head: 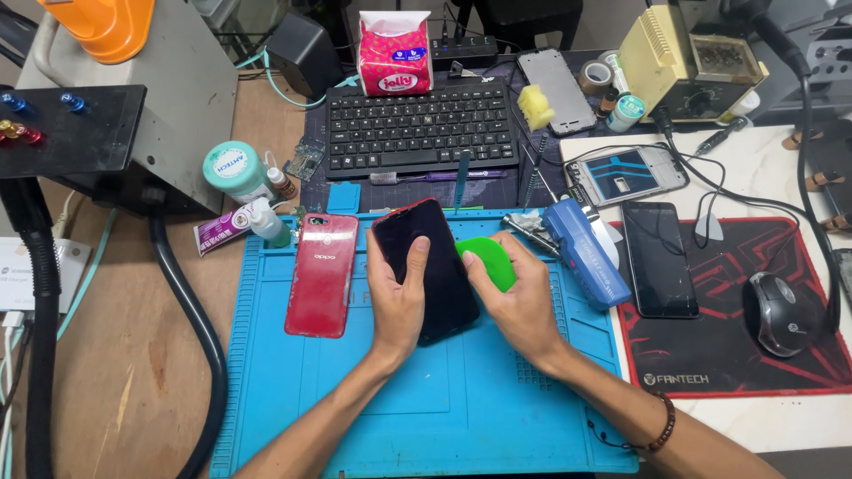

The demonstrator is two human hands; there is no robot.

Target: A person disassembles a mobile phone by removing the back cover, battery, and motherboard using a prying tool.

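Two hands meet at centre frame over a blue work mat [293,417]. Far left we note a black hose [191,310]; next, a red phone back cover [321,275] lies flat on the mat. Just right of it, our left hand [397,297] clamps the dark phone [424,266], thumb laid across its glass, the device tilted on the mat. Our right hand [519,302] closes on a green plastic pick [488,260] set against the phone's right edge. Further right lie a blue tool case [587,255], a second black phone [658,259] and, at far right, a mouse [779,312].
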